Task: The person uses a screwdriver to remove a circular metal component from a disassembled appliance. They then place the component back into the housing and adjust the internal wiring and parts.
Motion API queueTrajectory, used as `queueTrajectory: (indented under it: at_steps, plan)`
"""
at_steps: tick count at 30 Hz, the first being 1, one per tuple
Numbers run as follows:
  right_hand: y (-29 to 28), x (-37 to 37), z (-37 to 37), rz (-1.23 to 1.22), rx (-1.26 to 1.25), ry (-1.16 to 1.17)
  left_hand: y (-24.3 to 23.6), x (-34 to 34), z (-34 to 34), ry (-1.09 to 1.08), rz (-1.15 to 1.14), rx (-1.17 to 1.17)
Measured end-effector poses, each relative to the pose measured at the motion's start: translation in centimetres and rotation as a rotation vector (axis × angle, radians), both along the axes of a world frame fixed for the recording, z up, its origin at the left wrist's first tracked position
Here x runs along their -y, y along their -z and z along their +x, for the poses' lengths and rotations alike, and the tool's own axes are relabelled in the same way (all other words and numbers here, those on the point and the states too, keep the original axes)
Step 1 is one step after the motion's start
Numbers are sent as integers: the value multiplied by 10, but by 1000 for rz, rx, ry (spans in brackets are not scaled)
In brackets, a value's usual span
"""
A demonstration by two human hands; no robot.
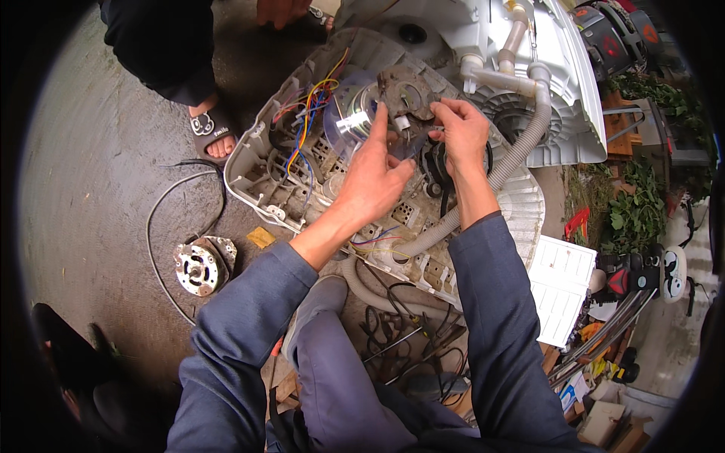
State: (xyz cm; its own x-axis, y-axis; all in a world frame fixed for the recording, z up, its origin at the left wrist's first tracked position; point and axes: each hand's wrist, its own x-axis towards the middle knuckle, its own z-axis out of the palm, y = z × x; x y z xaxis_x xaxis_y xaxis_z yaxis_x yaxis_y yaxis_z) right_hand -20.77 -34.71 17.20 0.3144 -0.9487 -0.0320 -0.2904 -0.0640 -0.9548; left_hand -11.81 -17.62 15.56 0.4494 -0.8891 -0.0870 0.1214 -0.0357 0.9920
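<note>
My right hand (462, 136) pinches the metal plate (391, 81); whether my left hand (370, 180) grips, I cannot tell. I should keep it level.

looks like a small repair workshop, indoors or out can't tell: rough concrete floor (91, 166) w/ a loose motor (202, 266) & opened appliance base (257, 198), col. wires (306, 124) showing; white tub housing (589, 113) at base's far right corner; tangled cables (374, 325) by base's near edge. metal rods (604, 332) & cardboard boxes (602, 423) heaped nr floor's right edge, w/ leafy greens (638, 215) alongside.
</note>
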Motion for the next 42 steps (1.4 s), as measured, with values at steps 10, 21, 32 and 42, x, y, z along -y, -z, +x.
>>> queueTrajectory:
  at_steps: [10, 21, 32, 42]
  plan:
    - [-11, -7, -24, 92, 153, 60, -17, -4, -39, -2, -6, 193]
    - [-6, -6, -45, 187, 302, 116, -26, -3, -62, 35, -164, 154]
    - [-19, -5, -45, 281, 590, -36, -49, -2, -50, -56, -336, 84]
    - [-21, -19, -45, 129, 364, -135, -29, -12, -32, -17, -203, -470]
